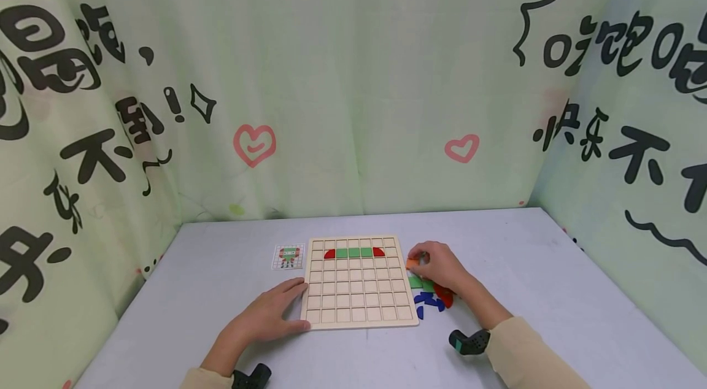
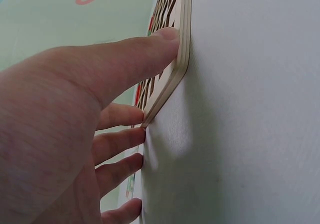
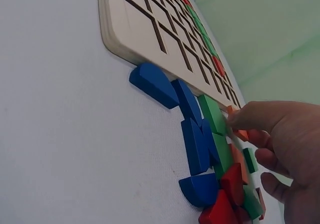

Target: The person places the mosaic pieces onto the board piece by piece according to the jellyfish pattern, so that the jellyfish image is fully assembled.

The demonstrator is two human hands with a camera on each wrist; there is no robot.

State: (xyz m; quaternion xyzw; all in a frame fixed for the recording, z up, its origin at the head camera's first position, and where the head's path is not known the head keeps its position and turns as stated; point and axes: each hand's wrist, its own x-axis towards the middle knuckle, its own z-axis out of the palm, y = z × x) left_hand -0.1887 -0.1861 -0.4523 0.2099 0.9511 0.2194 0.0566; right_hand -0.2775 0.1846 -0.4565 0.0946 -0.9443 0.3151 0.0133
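A wooden grid board (image 1: 359,302) lies on the table, with a row of green squares (image 1: 355,253) near its far edge and a red quarter-round piece (image 1: 329,254) at either end. My left hand (image 1: 270,313) rests at the board's near left corner, thumb on the frame (image 2: 167,76) and fingers fairly straight along the side. Beyond the board's right edge, my right hand (image 1: 440,264) pinches an orange block (image 3: 242,134) between thumb and fingers; the fingertips are partly hidden. Close by lie blue pieces (image 3: 195,146), green blocks (image 3: 212,115) and red pieces (image 3: 220,211).
A small pattern card (image 1: 288,257) with a printed figure lies left of the board. The white table (image 1: 342,361) meets a pale green curtain (image 1: 353,82) at the back and sides. Each wrist wears a black device (image 1: 469,342).
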